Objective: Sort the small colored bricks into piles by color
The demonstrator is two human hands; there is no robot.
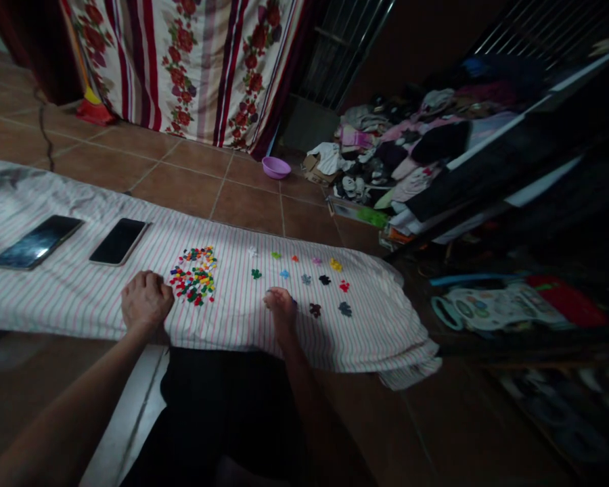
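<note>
My left hand rests on the striped cloth, knuckles up and fingers curled under; its palm is hidden. Just right of it lies a loose heap of small multicoloured pieces. My right hand is over the cloth with its fingers bent together, and whatever is in them is too small to make out. Beyond and beside it, small piles are grouped by colour, among them a green pile, a light blue pile, a black pile, a red pile, a yellow pile and a brown pile.
Two phones, a larger one and a smaller one, lie on the cloth at left. Past its far edge, a purple bowl sits on the tiled floor. A heap of clothes fills the back right. A flowered curtain hangs behind.
</note>
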